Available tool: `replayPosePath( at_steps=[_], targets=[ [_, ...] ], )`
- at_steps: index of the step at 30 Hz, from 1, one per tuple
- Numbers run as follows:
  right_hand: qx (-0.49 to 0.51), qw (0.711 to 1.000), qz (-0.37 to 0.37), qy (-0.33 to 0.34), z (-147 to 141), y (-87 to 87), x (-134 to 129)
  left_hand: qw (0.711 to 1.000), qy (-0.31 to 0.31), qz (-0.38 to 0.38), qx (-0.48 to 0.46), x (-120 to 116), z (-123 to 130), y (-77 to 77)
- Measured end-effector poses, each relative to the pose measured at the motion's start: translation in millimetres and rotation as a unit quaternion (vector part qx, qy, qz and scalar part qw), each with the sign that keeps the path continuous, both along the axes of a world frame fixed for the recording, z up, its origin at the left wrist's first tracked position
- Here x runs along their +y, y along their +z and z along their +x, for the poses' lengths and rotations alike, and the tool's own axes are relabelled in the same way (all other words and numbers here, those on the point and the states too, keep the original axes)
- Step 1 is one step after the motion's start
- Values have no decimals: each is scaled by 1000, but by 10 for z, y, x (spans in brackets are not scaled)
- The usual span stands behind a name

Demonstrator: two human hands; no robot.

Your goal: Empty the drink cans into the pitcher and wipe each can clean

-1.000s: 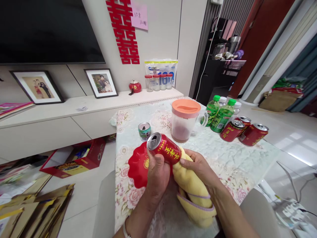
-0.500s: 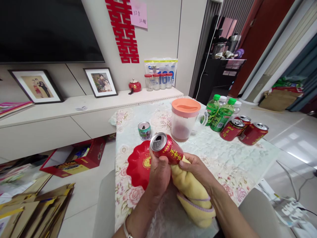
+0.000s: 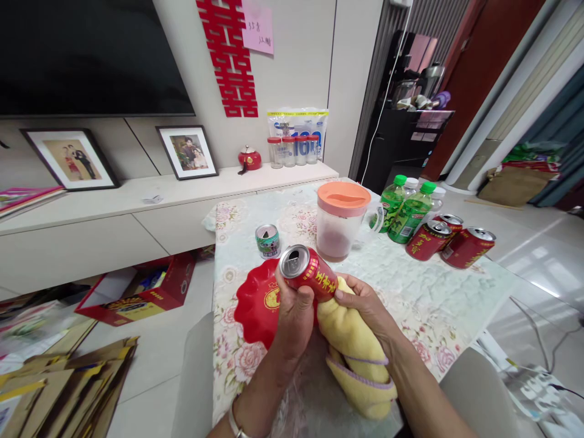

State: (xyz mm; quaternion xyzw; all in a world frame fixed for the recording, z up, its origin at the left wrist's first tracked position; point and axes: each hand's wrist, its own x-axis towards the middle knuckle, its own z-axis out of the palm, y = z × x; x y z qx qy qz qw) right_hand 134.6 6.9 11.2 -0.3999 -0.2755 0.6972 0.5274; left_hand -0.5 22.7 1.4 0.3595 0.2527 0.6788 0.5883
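A red drink can (image 3: 314,275) with an opened top is tilted in front of me, its lid toward the upper left. My left hand (image 3: 294,313) is closed around the can's side near the lid. My right hand (image 3: 365,304) grips a yellow cloth (image 3: 356,353) with purple edging, pressed to the can's lower end; the cloth's tail hangs toward me. Under the can lies a red scalloped plate (image 3: 250,304) with a gold emblem, partly covered by my left hand. Just behind the plate stands a small green tin (image 3: 267,241).
A pitcher (image 3: 340,231) with an orange lid stands behind the can. Green-capped bottles (image 3: 413,213) and several red cans (image 3: 468,247) stand at the table's right. The flowered tablecloth (image 3: 246,359) covers the table. Flattened cardboard (image 3: 64,389) and a red box (image 3: 141,292) lie on the left floor.
Almost nothing differs. The whole view has shifted very slightly, and both hands keep their hold on the can and cloth.
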Motion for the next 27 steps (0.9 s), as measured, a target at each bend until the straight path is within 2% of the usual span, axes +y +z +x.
replayPosePath(
  at_steps=[2,8,14,17,19,21,24,27],
  targets=[
    [11,1000,7,6,-11,27,-3,1000,-5,5,16,4,-7,-47],
    [37,993,74,86,-22,110,-60,1000,-16,3,7,8,-5,-93],
    [-109,988,74,83,71,45,-81,1000,-26,-11,-6,-28,19,30],
    [-181,976,92,74,144,70,-81,999,-35,-19,-29,-41,31,104],
    [-253,959,113,52,209,95,-59,999,-24,-14,-43,-39,38,132],
    [-337,932,133,4,281,86,-14,999,-12,-9,-49,-30,42,132],
    [-448,876,148,-98,370,-24,79,999,-8,-14,-37,-21,40,74],
    [-504,833,166,-157,414,-146,140,1000,-24,-17,-11,-26,26,-27]
  ],
)
